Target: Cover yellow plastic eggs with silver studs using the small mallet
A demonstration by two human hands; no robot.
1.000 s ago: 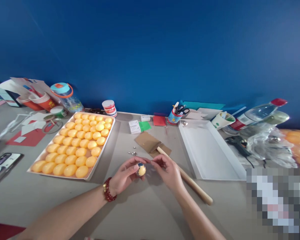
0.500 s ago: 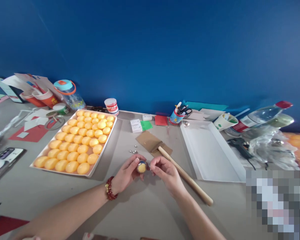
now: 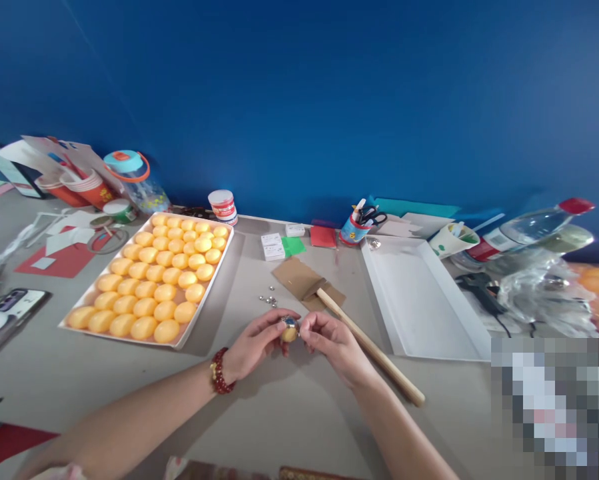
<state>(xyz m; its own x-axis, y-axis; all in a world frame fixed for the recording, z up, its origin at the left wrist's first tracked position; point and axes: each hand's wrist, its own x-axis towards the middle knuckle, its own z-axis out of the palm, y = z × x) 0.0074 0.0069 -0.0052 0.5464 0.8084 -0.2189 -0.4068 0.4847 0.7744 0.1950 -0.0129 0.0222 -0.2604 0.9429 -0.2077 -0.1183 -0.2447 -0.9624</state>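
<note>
Between the fingers of my left hand is a small round object, shiny silver-blue on top with a yellowish face; its exact kind I cannot make out. My right hand is pinched close against the object's right side, and whatever lies between its fingertips is too small to name. Just beyond my left hand, several tiny shiny silver pieces are scattered on the table. A wooden stick lies slanted to the right of my right hand, its far end on a piece of brown cardboard.
On the left stands a shallow box filled with rows of orange balls. A white tray lies on the right. Small white boxes, a pen cup and a lidded jar line the back by the blue wall.
The round object has tilted, so its yellowish face now points more downward. My right fingertips have come nearer to it and now meet its side.
</note>
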